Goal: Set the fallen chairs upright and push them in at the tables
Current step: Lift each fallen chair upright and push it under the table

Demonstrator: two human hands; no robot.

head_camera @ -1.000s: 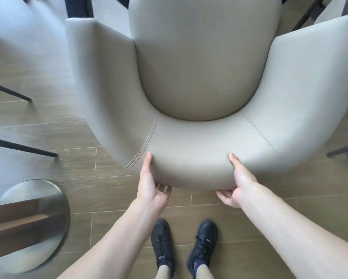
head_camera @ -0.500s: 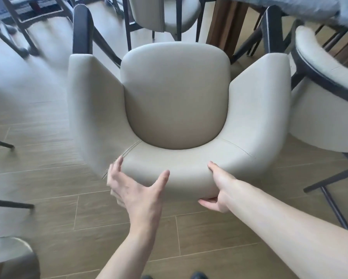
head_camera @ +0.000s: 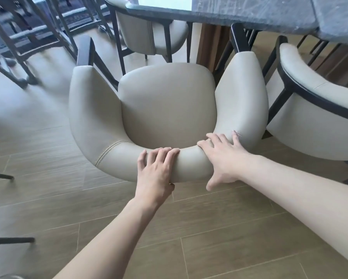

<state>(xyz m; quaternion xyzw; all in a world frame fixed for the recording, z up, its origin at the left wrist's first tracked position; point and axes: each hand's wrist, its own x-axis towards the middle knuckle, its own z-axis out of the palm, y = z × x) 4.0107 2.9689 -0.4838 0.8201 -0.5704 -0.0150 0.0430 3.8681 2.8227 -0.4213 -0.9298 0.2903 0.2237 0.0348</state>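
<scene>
Wood-look plank floor [head_camera: 219,244]: tan boards with pale seams, running across the whole lower view. Bar stools [head_camera: 22,37]: dark frames with footrest rungs, grouped at upper left, blurred. Thin dark furniture legs [head_camera: 0,175]: two reach in from the left edge, one above the other, both on the floor; what they belong to cannot be told. Brown wooden pedestal [head_camera: 209,45]: upright, at upper centre.

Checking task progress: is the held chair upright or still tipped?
Upright. The chair shows its seat facing up and its backrest rim on top, where the left hand and right hand rest. Its feet are hidden.
</scene>
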